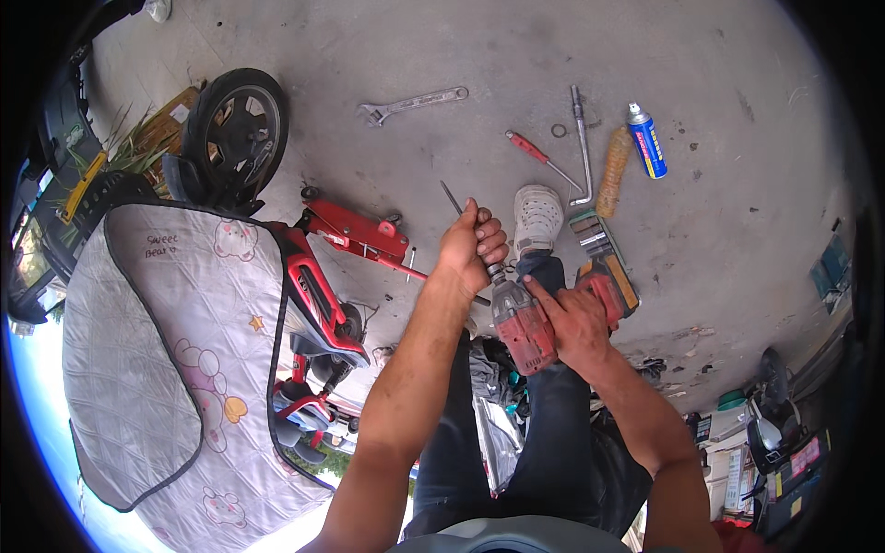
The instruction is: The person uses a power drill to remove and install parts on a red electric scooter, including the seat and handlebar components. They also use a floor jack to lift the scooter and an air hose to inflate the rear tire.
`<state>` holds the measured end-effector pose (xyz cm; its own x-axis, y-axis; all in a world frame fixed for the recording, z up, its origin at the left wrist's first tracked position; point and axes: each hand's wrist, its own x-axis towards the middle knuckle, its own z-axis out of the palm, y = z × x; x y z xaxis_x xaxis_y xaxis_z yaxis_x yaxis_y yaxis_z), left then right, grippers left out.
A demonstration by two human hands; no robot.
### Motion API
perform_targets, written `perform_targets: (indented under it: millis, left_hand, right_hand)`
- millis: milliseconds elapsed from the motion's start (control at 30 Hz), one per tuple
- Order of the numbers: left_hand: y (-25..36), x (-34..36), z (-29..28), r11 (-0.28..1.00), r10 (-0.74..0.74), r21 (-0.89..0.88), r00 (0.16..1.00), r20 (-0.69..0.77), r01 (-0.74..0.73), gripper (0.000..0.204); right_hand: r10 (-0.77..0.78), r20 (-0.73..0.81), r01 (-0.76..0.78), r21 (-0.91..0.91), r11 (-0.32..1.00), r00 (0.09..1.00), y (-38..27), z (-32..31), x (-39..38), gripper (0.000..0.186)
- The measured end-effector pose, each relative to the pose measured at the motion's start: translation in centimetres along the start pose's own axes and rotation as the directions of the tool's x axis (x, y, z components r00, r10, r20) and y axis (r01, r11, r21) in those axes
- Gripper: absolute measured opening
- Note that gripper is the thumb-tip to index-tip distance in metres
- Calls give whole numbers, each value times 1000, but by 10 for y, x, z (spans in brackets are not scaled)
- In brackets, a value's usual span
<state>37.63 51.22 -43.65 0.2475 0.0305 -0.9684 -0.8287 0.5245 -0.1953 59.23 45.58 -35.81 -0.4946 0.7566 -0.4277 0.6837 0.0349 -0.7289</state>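
My right hand [579, 324] is wrapped round the grip of a red and grey cordless impact wrench [524, 324], one finger stretched along its body. The tool's nose points up and left, toward my left hand [473, 247]. That hand is closed round a thin metal rod [451, 196], whose tip sticks out beyond the fingers. The rod lines up with the wrench's nose; my fingers hide most of its length, so I cannot tell how it joins. Both hands are above my legs, near my light shoe [537, 217].
On the concrete lie an adjustable wrench [415, 105], a red-handled screwdriver [542, 159], a long socket handle [582, 143], a worn yellowish cylinder [614, 170] and a blue spray can [647, 140]. Left are a red floor jack [355, 229] and a scooter with a quilted cover [189, 359].
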Motion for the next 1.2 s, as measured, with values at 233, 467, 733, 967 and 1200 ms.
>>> perform_targets:
  millis: [233, 467, 733, 967, 1200]
  left_hand:
    - [36, 85, -28, 581, 481, 804, 850, -214, -126, 26]
    - [-24, 172, -12, 527, 346, 835, 937, -38, -161, 18]
    - [-21, 82, -99, 343, 473, 923, 881, -8, -176, 50]
    - [-58, -160, -460, 325, 573, 945, 802, -169, -32, 38]
    - [-174, -458, -778, 779, 447, 619, 606, -658, 99, 40]
  right_hand:
    - [266, -62, -250, 184, 951, 962, 11, 6, -131, 63]
    - [637, -155, -594, 251, 764, 755, 57, 38, -215, 42]
    - [817, -32, -515, 762, 392, 576, 44, 118, -305, 30]
    - [830, 79, -764, 447, 466, 552, -53, 190, -471, 49]
    - [927, 179, -716, 687, 123, 330, -152, 162, -527, 26]
